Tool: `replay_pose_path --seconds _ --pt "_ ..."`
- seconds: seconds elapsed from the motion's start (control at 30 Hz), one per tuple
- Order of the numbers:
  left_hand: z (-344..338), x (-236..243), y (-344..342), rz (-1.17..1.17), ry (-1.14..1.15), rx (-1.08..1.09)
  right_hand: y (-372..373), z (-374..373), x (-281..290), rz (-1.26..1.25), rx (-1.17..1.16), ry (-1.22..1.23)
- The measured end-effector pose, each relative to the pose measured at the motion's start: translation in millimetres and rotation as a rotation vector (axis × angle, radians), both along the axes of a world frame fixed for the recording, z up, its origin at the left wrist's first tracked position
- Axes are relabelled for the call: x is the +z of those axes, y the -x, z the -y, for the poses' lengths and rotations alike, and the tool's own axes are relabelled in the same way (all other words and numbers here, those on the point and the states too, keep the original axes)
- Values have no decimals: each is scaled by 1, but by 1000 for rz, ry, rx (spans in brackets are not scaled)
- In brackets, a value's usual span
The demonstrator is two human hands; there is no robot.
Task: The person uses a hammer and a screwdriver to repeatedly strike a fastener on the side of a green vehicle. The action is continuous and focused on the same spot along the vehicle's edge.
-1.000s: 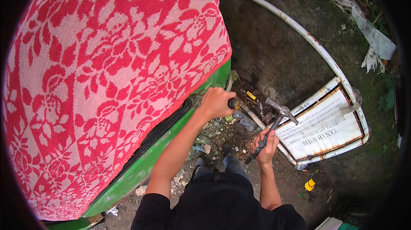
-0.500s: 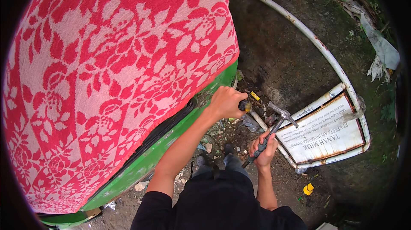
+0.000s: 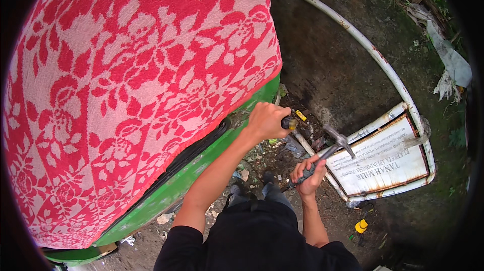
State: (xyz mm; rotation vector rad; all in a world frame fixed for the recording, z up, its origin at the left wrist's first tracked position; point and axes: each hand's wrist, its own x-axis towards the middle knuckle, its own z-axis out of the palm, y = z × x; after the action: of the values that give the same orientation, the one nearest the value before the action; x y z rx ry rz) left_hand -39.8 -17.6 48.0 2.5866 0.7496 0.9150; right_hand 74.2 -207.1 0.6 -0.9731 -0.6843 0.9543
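Grasps a dark-and-yellow-handled tool (image 3: pixel 289 122) in the left hand (image 3: pixel 268 120), with fingers clenched around the handle and knuckles upward, just beside the edge of a green panel (image 3: pixel 265 91); cannot tell the tool's full shape or any contact at its far end, hidden beneath the fist. Wraps the right hand (image 3: pixel 309 175) tightly around the grip of a claw hammer (image 3: pixel 328 152), slanted with its slightly blurred head up and to the right, near the exposed handle end but apart from it. Stands on littered soil (image 3: pixel 343 215), next to a red and pink floral cloth (image 3: pixel 151 69) draped over the green panel. Has to the right a white tubular frame (image 3: pixel 370 50) bearing a rust-edged white signboard (image 3: pixel 385 157), and a yellow object (image 3: pixel 361 226) on the soil nearer the body
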Motion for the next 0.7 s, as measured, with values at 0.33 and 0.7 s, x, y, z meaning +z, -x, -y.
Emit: replay_pose_path --seconds 0.33,0.7 --pt "-5 -4 -2 3 28 27 -10 -3 13 -205 -146 -224" --pt "-8 -11 0 -44 102 36 -9 -4 0 -12 15 108"
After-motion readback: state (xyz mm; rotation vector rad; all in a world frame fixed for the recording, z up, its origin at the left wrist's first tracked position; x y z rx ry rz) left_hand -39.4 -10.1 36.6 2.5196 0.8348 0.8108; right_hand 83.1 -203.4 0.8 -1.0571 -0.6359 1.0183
